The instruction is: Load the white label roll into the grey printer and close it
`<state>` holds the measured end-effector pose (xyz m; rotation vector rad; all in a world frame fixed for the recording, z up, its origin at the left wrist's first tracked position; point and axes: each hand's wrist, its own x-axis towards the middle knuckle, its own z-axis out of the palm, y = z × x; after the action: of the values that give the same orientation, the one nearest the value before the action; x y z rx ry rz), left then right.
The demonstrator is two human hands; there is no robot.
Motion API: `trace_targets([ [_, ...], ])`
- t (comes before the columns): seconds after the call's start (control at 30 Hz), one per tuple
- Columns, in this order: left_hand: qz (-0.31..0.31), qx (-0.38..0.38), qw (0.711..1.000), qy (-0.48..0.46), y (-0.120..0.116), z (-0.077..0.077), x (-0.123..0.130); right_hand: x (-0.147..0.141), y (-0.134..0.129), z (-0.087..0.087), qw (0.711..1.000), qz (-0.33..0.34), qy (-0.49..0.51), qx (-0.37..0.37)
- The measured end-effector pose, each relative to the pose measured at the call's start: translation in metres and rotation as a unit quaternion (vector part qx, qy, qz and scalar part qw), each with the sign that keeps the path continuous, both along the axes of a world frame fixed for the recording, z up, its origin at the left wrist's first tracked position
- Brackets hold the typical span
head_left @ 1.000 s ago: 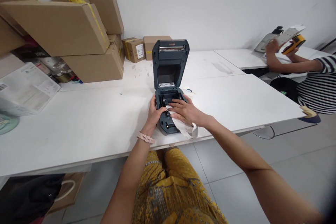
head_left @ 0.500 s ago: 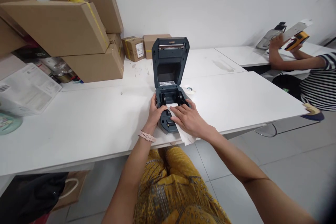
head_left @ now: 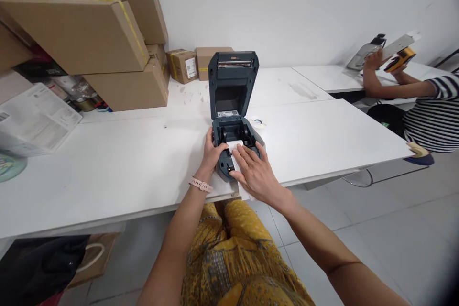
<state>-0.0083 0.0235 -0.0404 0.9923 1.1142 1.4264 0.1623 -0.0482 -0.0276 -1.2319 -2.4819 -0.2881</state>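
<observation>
White paper lies beneath the flattened, outstretched right hand; the left hand clasps the printer's left side.

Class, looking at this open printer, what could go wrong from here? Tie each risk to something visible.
The paper strip under the right hand might crease or skew. Neither that hand nor the left hand holds the raised lid, which could fall on them. The printer sits close to the front edge of the table, so a hard pull might tip it over.
</observation>
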Motion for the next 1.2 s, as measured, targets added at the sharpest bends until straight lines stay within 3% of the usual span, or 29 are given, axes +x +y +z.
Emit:
trace_targets([
  [0.43,-0.003,0.023,1.0,0.001,0.002,-0.004,0.0,0.006,-0.023,-0.005,1.0,-0.003,0.008,0.005],
  [0.63,-0.002,0.007,1.0,0.024,0.001,-0.002,-0.004,0.012,-0.04,-0.011,0.998,-0.004,0.06,-0.003],
  [0.73,0.05,0.004,0.992,0.118,-0.013,0.006,-0.006,0.016,-0.049,-0.021,0.995,0.004,0.098,-0.012],
  [0.8,0.088,0.054,0.973,0.207,-0.032,0.013,-0.003,0.019,-0.054,-0.027,0.994,0.011,0.111,-0.015],
  [0.9,0.042,0.159,0.944,0.286,-0.072,0.017,0.008,0.027,-0.055,-0.027,0.988,0.034,0.15,-0.006],
  [0.97,-0.014,0.174,0.936,0.304,-0.102,0.015,0.017,0.035,-0.046,-0.014,0.978,0.037,0.206,0.013],
  [1.07,-0.049,0.172,0.929,0.325,-0.141,0.007,0.027,0.05,-0.009,0.027,0.955,-0.02,0.289,0.064],
  [1.13,-0.067,0.172,0.92,0.346,-0.162,0.004,0.031,0.056,0.036,0.066,0.945,-0.067,0.312,0.076],
  [1.2,-0.089,0.172,0.907,0.374,-0.176,0.003,0.033,0.053,0.094,0.108,0.932,-0.04,0.356,0.049],
])
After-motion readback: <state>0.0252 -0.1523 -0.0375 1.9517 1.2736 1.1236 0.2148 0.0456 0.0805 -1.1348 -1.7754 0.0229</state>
